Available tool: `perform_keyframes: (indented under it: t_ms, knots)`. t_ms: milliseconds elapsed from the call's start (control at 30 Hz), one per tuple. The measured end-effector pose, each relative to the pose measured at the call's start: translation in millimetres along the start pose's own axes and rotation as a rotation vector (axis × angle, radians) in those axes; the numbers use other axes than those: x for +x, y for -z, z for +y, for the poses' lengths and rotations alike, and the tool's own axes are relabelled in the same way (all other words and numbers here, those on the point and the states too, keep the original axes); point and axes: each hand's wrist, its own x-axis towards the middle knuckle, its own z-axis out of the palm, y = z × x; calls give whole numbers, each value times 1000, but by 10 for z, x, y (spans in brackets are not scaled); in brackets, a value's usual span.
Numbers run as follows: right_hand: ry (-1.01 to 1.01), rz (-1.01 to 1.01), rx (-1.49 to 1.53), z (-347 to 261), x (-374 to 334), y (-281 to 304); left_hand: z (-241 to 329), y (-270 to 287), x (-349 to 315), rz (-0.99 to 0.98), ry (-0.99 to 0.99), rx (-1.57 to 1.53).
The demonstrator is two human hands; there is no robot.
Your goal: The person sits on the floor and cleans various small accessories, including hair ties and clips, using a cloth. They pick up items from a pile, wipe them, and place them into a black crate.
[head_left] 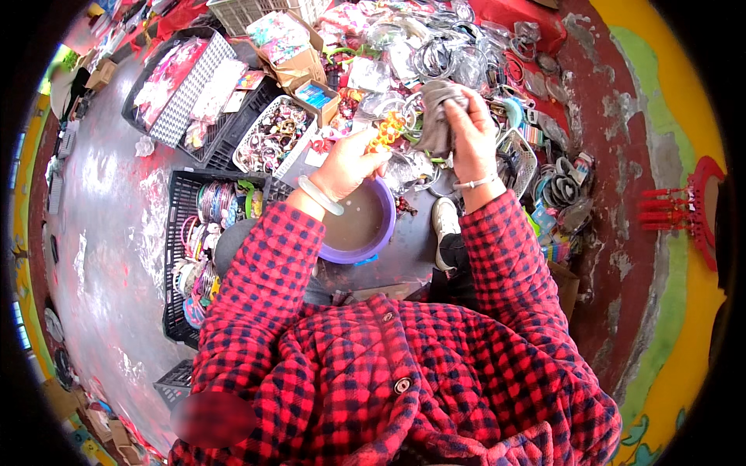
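My left hand (350, 165) is closed on a small orange-and-yellow trinket (386, 132), whose exact kind I cannot make out; it sticks out past the fingertips. In my right hand (472, 136) a grey-brown cloth (437, 116) is pinched and hangs down on the hand's left side. The trinket and the cloth are close together but apart. Below my left hand stands a purple basin (386, 233) with murky water (353, 221) in it; the wrist partly covers its upper left rim.
A black crate (172, 256) of headbands stands left of the basin. Beyond it are a white basket (299, 159) of hair ties, a cardboard box (325, 101) and a black bin (155, 132). A heap of bagged accessories (435, 54) spreads ahead. My shoe (445, 221) is right of the basin.
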Motion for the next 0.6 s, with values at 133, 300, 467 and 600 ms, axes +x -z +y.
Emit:
perform_keyframes:
  t_ms: [133, 300, 467, 600]
  knots:
    - [218, -397, -563, -26, -184, -249, 71, -6, -60, -118, 14, -201]
    - [347, -258, -828, 35, -214, -264, 97, -22, -112, -206, 46, -162]
    - [51, -156, -1006, 147, -261, -296, -52, -34, -61, -166, -402, 464]
    - [2, -162, -1220, 328, -209, -202, -98, -55, -75, -277, -230, 708]
